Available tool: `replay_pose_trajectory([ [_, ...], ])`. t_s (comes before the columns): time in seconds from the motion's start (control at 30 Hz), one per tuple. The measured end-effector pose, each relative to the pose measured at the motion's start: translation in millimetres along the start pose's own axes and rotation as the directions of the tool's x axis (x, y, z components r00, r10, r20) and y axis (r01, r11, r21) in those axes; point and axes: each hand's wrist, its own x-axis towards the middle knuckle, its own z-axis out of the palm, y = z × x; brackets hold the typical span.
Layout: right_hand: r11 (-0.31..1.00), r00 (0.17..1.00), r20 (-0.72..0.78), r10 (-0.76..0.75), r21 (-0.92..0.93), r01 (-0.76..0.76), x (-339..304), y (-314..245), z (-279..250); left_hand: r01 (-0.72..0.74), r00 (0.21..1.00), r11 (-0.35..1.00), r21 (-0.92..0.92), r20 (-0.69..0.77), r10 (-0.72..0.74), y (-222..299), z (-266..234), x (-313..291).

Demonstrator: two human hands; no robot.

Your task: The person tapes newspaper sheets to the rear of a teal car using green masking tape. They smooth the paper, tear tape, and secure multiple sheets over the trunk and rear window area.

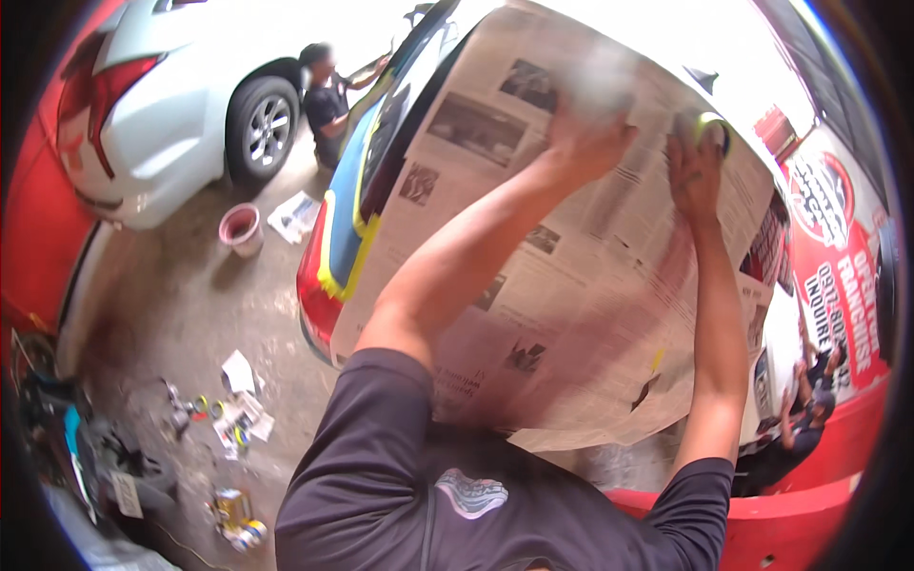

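Large sheets of newspaper (581, 295) cover the back of a car in front of me, with some creases showing. My left hand (583, 138) lies against the upper part of the paper. Its thumb points off to the right, while a whitish blur hides the other fingers. On the right, my right hand (697, 176) rests on the paper with its fingers around a yellow-green roll of tape (713, 133). Strips of yellow tape (358, 262) run along the car's left edge, beside its red tail-light (319, 290).
A white car (171, 105) stands at the far left, near a crouching person (328, 109). A bucket (241, 230) and loose paper (294, 217) sit on the floor. Tools and scraps (243, 419) lie lower left. More people (795, 433) are at the right, beside a red wall (838, 343).
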Motion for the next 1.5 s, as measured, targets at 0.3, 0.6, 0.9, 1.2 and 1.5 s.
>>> replay_pose_trajectory([
  [0.3, 1.0, 1.0, 0.016, -0.018, 0.007, 0.018, -9, 29, 16, 0.058, 0.994, 0.996, 0.074, 0.09, -0.064, 12, -2, 8],
  [0.6, 0.978, 0.984, -0.019, 0.179, 0.109, -0.176, -36, 45, 28, -0.489, 0.815, 0.87, -0.071, 0.32, 0.484, 43, -17, 42],
  [0.9, 0.479, 0.908, 0.291, 0.302, 0.777, -0.409, -19, -38, -103, 0.057, 0.957, 0.708, -0.704, 0.241, 0.163, 7, 0, 47],
  [1.2, -0.051, 0.852, 0.382, 0.359, 0.919, -0.39, -33, -5, -87, 0.043, 0.972, 0.737, -0.674, 0.198, 0.125, 51, -14, 39],
  [1.5, 0.033, 0.894, 0.372, 0.251, 0.92, -0.392, -64, 24, -79, 0.284, 0.879, 0.538, -0.794, 0.44, 0.184, -20, 20, 40],
])
